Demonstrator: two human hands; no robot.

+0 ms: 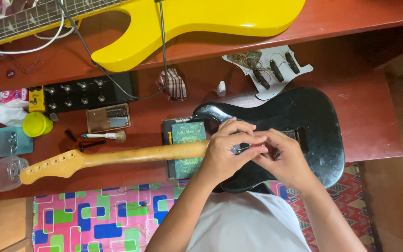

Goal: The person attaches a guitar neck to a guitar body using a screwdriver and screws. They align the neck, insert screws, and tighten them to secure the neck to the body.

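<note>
- Red-brown workbench (360, 126) fills the frame; a yellow guitar body (201, 23) lies along the top.
- Black guitar (304, 126) sits centre-right, neck (117, 158) running leftward.
- Left hand (227, 149) and right hand (281, 156) meet over the body, together pinching a small dark part (241, 148).

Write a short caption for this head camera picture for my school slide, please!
Two hands, left hand and right hand, meet over a black guitar body on a red-brown table.

We see a red-brown table (374, 135). On it lie a black guitar (304, 121), a pedal board (87, 93) and a white pickguard (271, 70). A green book (187, 163) props the neck.
</note>
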